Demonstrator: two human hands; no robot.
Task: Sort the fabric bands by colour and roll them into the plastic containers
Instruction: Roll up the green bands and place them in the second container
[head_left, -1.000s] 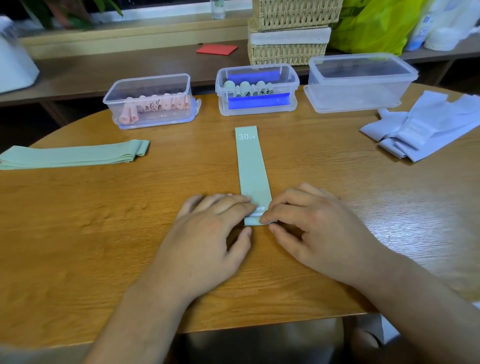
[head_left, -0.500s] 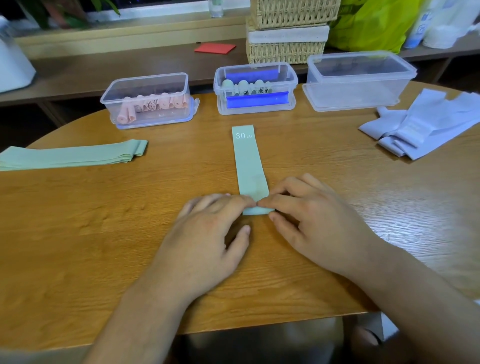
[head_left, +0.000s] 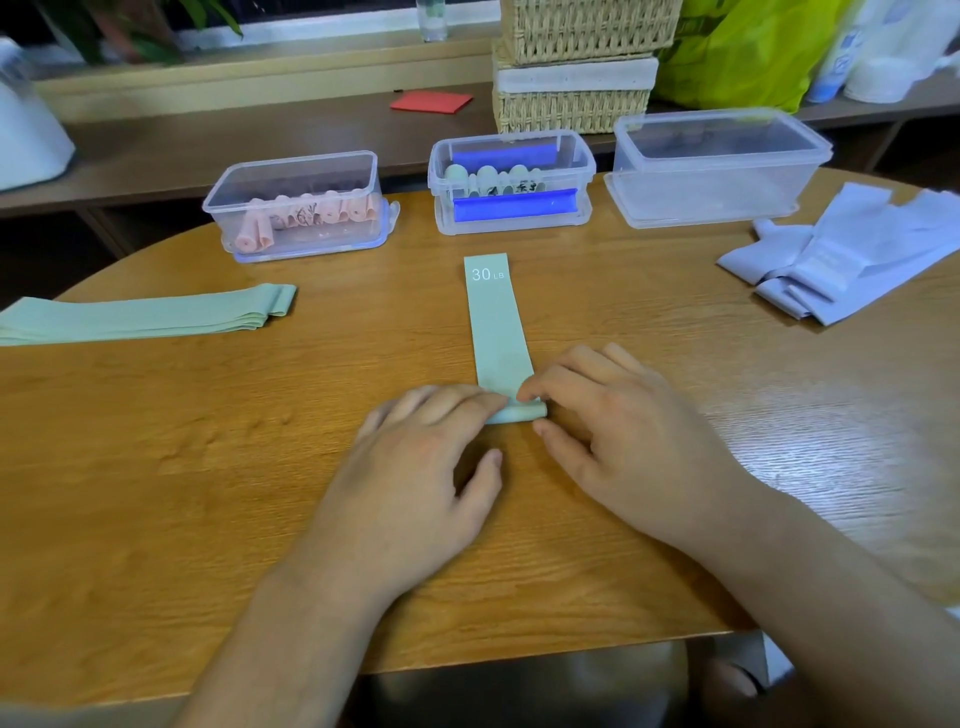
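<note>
Big rounded wooden desk (head_left: 197, 467), grain showing, sitting right up against a long low shelf (head_left: 260, 145) under the window. On the shelf there are two stacked wicker baskets (head_left: 582, 67), a flat red card (head_left: 431, 101) and a bright yellow-green bag (head_left: 743, 52), plus some plant leaves (head_left: 156, 31) in the far left corner.

Along the desk's far edge sit three clear plastic tubs. The pink tub (head_left: 301, 208) on the left holds pink rolls. The middle tub (head_left: 511, 182) has pale green rolls and blue clips. Can't really tell what's in the right tub (head_left: 717, 166). A flat stack of green bands (head_left: 145, 314) lies at the left edge and a loose heap of lilac bands (head_left: 841, 260) at the right edge.

The one being worked on is the green band (head_left: 496, 332) marked "30 LB". It's flat in the middle of the desk, pointing at the middle tub, with its near end curled into a small roll. Both hands are on that roll. The left hand (head_left: 415, 467) lays fairly straight fingers on its left end, thumb off to the near side and clear of it. The right hand (head_left: 623, 441) pinches the right end, with curled fingers on top and the thumb tucked against the near side.
</note>
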